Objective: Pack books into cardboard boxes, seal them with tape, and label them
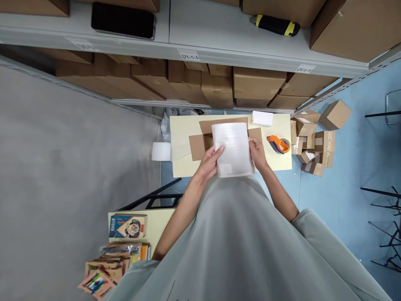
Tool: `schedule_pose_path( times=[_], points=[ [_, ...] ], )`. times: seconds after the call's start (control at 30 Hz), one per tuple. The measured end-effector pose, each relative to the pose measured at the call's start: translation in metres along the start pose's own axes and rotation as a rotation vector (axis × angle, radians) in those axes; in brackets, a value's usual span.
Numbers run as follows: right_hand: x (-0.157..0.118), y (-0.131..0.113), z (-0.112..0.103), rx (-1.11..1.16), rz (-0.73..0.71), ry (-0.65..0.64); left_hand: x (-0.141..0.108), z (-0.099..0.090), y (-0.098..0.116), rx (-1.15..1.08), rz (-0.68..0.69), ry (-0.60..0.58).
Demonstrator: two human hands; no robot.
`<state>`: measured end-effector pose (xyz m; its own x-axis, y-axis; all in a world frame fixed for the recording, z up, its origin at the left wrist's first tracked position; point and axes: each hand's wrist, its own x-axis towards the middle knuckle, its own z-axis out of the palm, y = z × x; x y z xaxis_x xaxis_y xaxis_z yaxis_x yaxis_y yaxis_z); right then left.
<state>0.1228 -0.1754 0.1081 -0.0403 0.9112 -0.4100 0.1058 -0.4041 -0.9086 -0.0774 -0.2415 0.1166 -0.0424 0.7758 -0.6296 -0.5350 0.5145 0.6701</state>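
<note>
A flat rectangular packet in white, translucent foam-like wrapping (234, 150) is held up in front of my body; its contents are hidden. My left hand (210, 162) grips its left edge, thumb on top and fingers underneath. At the right edge my right hand (257, 154) is closed on the packet, its fingertips partly hidden. Beneath lies an open cardboard box (196, 147) with its flaps spread, mostly covered by the packet. An orange and blue tape dispenser (278, 144) rests to the right of my right hand.
The cream table (181, 125) also bears a small white box (262, 118). A white roll (161, 151) stands at its left edge. Cardboard boxes (324, 142) are piled on the right. Above, a shelf (206, 31) holds a phone (123, 21) and cutter (275, 25). Books (128, 226) lie lower left.
</note>
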Motion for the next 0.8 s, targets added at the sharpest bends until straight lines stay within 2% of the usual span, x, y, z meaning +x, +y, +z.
schedule_pose_path(
  times=[0.1,0.17,0.3,0.4,0.5,0.67,0.8],
  points=[
    [-0.002,-0.013,-0.019,-0.131,-0.174,0.149,-0.002,0.0,0.0,0.006,0.066,0.049],
    [-0.009,-0.021,-0.025,-0.178,-0.224,0.144,-0.003,0.001,0.002,0.011,0.108,0.061],
    [-0.022,-0.023,-0.014,-0.228,-0.146,-0.077,-0.007,0.007,0.007,0.015,0.13,0.056],
    [-0.024,-0.016,0.003,-0.071,-0.108,-0.155,-0.011,0.009,0.013,-0.001,0.127,0.027],
    [-0.025,-0.013,0.017,0.061,-0.073,-0.118,-0.021,0.009,0.022,-0.015,0.119,-0.036],
    [-0.029,-0.013,0.031,0.09,0.02,0.003,-0.042,0.004,0.041,0.018,0.067,-0.196],
    [-0.031,-0.011,0.036,0.111,0.085,-0.05,-0.041,-0.007,0.053,-0.009,0.157,-0.179]
  ],
)
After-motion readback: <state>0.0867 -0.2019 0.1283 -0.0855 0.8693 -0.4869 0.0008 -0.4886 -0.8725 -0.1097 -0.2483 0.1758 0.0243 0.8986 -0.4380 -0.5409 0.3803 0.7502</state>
